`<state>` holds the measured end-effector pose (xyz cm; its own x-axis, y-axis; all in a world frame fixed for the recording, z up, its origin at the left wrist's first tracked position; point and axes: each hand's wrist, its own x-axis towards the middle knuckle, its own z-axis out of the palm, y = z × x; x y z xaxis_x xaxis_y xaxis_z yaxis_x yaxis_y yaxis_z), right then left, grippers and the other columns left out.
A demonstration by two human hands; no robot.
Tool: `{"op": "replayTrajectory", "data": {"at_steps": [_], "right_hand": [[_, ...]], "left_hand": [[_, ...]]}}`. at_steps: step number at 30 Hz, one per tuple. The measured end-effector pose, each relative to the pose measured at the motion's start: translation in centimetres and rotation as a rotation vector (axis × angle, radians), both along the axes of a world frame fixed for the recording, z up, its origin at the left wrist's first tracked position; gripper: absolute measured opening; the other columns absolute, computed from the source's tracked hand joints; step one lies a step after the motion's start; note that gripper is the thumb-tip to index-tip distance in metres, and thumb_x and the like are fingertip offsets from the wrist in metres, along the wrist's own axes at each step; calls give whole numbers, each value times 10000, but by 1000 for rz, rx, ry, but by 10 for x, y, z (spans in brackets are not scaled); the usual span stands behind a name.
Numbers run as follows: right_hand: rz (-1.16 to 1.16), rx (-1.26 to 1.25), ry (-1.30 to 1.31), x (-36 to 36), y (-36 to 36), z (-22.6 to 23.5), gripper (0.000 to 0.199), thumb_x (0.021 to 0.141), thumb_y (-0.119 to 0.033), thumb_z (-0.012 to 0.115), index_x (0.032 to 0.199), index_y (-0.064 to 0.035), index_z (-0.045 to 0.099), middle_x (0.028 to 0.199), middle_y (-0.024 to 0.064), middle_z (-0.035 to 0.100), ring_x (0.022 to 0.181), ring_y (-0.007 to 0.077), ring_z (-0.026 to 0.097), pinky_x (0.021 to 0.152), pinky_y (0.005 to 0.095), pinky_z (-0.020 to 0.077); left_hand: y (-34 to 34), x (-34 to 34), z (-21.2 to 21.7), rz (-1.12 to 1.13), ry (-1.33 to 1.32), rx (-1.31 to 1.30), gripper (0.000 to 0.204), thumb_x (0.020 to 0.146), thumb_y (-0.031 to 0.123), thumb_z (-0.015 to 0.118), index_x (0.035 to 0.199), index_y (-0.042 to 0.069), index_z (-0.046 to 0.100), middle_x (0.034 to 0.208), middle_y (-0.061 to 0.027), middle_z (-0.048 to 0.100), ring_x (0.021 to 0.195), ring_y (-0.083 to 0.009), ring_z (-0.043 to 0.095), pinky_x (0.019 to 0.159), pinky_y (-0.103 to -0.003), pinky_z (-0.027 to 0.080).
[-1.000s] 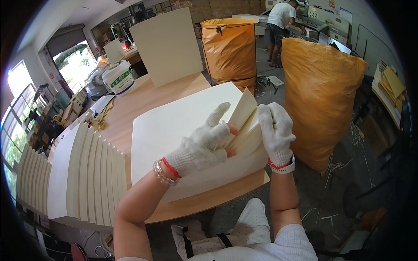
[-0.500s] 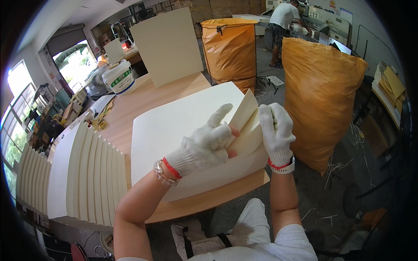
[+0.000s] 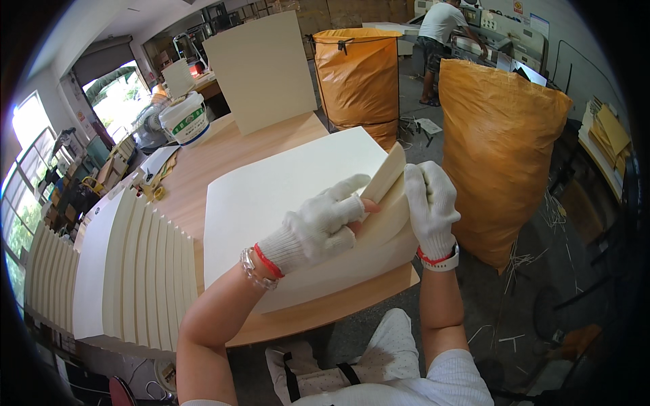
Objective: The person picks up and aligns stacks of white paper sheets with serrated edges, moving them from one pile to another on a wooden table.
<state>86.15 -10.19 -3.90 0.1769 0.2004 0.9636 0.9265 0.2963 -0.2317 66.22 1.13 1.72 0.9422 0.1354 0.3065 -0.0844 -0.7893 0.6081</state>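
A stack of large off-white paperboard sheets lies on the table in front of me, its right corner bent upward. My right hand, in a white knit glove, is closed around the raised edge of the curled sheets. My left hand reaches over the stack in a glove with some bare fingertips. Its thumb and fingers are apart, and the bare fingertips touch a lifted flap beside the right hand. How many sheets are lifted cannot be made out.
Stepped piles of boards stand at the left on the wooden table. A white bucket and an upright board are farther back. Orange sacks stand to the right. A person works at a machine behind.
The lifted flap has shifted right and looks narrower. My left hand has moved slightly right, its thumb lower and nearer the flap. My right hand stays almost in place.
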Motion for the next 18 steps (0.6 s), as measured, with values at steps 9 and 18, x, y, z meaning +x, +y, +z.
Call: {"op": "replayTrajectory", "data": {"at_steps": [9, 18], "right_hand": [[-9, 41, 31, -4, 0, 3, 80, 969, -17, 616, 914, 39, 604, 712, 98, 453, 617, 255, 469, 563, 396, 376], [106, -15, 242, -7, 1, 5, 188, 977, -39, 633, 820, 24, 550, 689, 98, 452, 600, 242, 458, 561, 394, 377]], "left_hand": [[0, 4, -14, 68, -173, 60, 330, 753, -91, 759, 1003, 85, 635, 1575, -256, 384, 1260, -352, 596, 930, -362, 523], [7, 4, -7, -55, -47, 12, 299, 753, -78, 756, 992, 58, 639, 1579, -245, 382, 1215, -318, 618, 928, -361, 531]]}}
